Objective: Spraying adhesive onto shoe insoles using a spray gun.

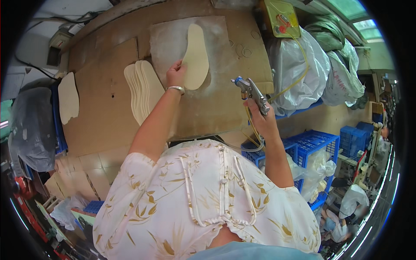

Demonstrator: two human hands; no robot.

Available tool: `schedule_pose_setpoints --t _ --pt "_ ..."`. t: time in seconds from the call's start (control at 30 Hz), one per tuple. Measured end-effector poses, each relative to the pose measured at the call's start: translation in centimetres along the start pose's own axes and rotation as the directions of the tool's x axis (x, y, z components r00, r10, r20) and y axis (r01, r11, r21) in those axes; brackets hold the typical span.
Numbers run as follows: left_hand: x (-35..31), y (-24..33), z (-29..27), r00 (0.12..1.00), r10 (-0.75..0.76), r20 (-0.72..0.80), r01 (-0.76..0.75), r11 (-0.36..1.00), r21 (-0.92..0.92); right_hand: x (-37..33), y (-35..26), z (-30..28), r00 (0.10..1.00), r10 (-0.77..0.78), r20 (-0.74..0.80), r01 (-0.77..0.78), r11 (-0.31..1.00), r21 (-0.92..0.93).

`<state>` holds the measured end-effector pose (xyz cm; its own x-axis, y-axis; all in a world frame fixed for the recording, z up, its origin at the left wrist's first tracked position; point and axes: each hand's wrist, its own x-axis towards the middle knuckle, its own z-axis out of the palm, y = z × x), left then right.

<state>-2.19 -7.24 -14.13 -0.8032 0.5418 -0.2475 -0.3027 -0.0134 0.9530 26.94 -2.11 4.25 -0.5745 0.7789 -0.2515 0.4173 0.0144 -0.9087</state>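
Note:
My left hand (176, 74) pinches the left edge of a cream insole (197, 60), its narrow end pointing away from me. The insole is over a whitish, stained sheet (164, 41) on the cardboard-covered table. To the right, by the table's edge, my right hand (263, 120) is wrapped round a metal spray gun (256, 96) with a blue part at its front. The gun's nozzle points left, toward the insole. Left of my left wrist, several matching insoles (141, 89) lie fanned in an overlapping row. Another cream piece (69, 99) lies at the table's far left.
A yellow hose (299, 71) runs beside a yellowish container (281, 19) at the back right. White plastic bags (299, 73) stand along the table's right side. Blue crates (318, 147) are stacked at my right, and a dark bag (32, 128) stands at the left edge.

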Motion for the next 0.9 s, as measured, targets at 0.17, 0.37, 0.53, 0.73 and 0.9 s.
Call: schedule_pose_setpoints --t 0.17,0.37,0.53,0.73,0.9 --pt "1.0 -5.4 0.5 0.970 -0.190 -0.150 0.196 0.980 0.030 0.9 -1.9 0.8 1.000 0.010 -0.005 -0.010 0.997 0.081" --pt "-5.0 -2.0 0.2 0.814 -0.579 -0.045 0.581 0.813 0.042 3.0 -4.0 3.6 0.996 -0.083 -0.024 0.084 0.996 0.023" --pt "-5.1 -1.7 -1.3 0.796 -0.604 -0.045 0.605 0.792 0.076 4.8 -5.1 5.5 0.979 -0.181 -0.096 0.172 0.981 -0.090" --pt "-5.0 -1.3 -2.0 0.774 -0.633 -0.005 0.630 0.769 0.106 5.3 -5.1 6.3 0.975 -0.183 -0.126 0.166 0.977 -0.130" --pt "-4.8 -1.3 -2.3 0.762 -0.647 0.039 0.637 0.759 0.135 5.5 -5.6 6.7 0.970 -0.188 -0.154 0.170 0.978 -0.124"
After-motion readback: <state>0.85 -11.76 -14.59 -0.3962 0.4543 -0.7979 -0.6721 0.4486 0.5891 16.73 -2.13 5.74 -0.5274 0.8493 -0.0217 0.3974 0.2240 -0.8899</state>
